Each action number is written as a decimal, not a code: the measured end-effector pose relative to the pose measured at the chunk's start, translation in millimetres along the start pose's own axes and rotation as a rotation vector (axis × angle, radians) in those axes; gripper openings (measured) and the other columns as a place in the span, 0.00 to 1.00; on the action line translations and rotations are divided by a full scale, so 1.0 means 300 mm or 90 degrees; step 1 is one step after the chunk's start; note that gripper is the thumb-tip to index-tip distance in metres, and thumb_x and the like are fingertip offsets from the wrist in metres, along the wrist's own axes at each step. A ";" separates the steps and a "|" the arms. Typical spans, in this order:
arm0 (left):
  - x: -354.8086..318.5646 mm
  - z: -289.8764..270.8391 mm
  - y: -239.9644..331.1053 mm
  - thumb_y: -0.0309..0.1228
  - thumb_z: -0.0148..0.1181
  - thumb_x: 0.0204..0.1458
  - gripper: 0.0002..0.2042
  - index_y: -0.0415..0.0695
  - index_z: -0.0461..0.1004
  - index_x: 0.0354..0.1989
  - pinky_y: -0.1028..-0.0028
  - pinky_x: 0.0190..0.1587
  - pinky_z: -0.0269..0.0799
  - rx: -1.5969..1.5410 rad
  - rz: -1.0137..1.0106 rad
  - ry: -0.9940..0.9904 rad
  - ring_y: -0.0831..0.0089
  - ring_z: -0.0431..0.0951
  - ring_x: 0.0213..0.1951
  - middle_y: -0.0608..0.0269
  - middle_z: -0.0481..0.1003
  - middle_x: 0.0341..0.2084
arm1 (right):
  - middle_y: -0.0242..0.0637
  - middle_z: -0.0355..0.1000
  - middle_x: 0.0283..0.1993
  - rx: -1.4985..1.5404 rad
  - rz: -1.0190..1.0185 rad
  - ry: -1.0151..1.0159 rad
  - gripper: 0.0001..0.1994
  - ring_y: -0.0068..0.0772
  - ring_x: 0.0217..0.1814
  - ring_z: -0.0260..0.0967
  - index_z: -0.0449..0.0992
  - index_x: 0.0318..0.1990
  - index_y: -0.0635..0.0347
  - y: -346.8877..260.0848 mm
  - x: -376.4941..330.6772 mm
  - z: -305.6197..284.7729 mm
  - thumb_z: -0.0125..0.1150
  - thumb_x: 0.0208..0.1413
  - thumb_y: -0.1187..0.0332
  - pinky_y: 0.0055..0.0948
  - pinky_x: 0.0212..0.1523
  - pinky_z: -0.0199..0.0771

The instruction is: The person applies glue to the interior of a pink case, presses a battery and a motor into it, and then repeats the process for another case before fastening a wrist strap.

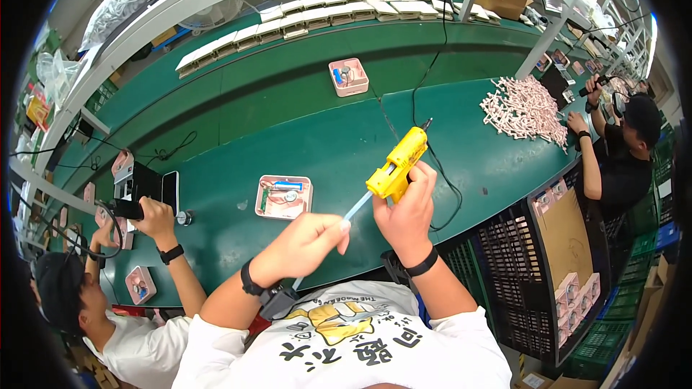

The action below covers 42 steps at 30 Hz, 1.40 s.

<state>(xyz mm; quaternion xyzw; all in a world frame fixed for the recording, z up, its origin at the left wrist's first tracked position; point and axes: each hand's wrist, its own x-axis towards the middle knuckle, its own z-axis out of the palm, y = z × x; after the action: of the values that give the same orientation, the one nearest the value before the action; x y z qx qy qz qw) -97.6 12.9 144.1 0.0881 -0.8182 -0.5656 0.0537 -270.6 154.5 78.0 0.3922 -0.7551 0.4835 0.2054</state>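
A yellow hot glue gun (401, 161) is gripped in my right hand (411, 209), its dark nozzle pointing up and away over the green table. Out of its back end runs a pale translucent glue stick (358, 205), and my left hand (306, 243) is closed around that stick. The stick's far end hangs down past my left wrist. To the left of the gun, a pink square housing (263, 210) lies face up with a blue cylindrical battery (287, 186), a green board and a round metal part inside. Behind the gun a black cord trails across the tabletop.
A second pink housing (349, 88) sits farther back. Small pink parts (525, 109) are heaped at the right. Rows of pale flat pieces (310, 11) line the back. Co-workers sit at left (122, 317) and right (620, 151). A black crate (508, 277) stands below the table's right edge.
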 end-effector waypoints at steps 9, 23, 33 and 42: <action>0.035 -0.044 -0.114 0.44 0.43 0.82 0.25 0.42 0.77 0.34 0.75 0.25 0.64 -0.308 -0.131 -0.177 0.83 0.65 0.17 0.74 0.65 0.13 | 0.56 0.70 0.60 -0.020 -0.021 0.038 0.31 0.65 0.60 0.74 0.67 0.62 0.66 0.066 -0.054 0.101 0.80 0.53 0.74 0.50 0.53 0.81; -0.001 -0.163 -0.183 0.44 0.68 0.66 0.23 0.41 0.77 0.61 0.64 0.53 0.79 0.201 -0.025 0.237 0.61 0.80 0.49 0.55 0.81 0.45 | 0.50 0.71 0.61 0.001 0.159 -0.069 0.23 0.52 0.58 0.74 0.71 0.58 0.67 0.191 -0.025 0.127 0.75 0.59 0.74 0.43 0.59 0.77; -0.153 -0.166 -0.393 0.44 0.89 0.37 0.46 0.44 0.73 0.68 0.53 0.69 0.71 0.398 0.024 0.243 0.45 0.71 0.67 0.51 0.75 0.65 | 0.39 0.80 0.50 0.482 0.561 -0.242 0.12 0.23 0.33 0.75 0.77 0.56 0.62 0.273 0.004 -0.026 0.69 0.70 0.71 0.28 0.32 0.79; -0.172 -0.082 -0.339 0.39 0.80 0.53 0.19 0.40 0.83 0.47 0.61 0.53 0.82 0.393 -0.067 0.240 0.56 0.82 0.52 0.58 0.83 0.49 | 0.43 0.80 0.51 0.574 0.576 -0.407 0.09 0.23 0.31 0.75 0.78 0.52 0.62 0.152 -0.065 -0.048 0.67 0.68 0.72 0.28 0.32 0.80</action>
<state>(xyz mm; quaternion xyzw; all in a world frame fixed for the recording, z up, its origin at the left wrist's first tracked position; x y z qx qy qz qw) -34.1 -34.0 58.3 0.2448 -0.9205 -0.2677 0.1453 -295.8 185.2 44.9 0.2093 -0.5937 0.6478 -0.4289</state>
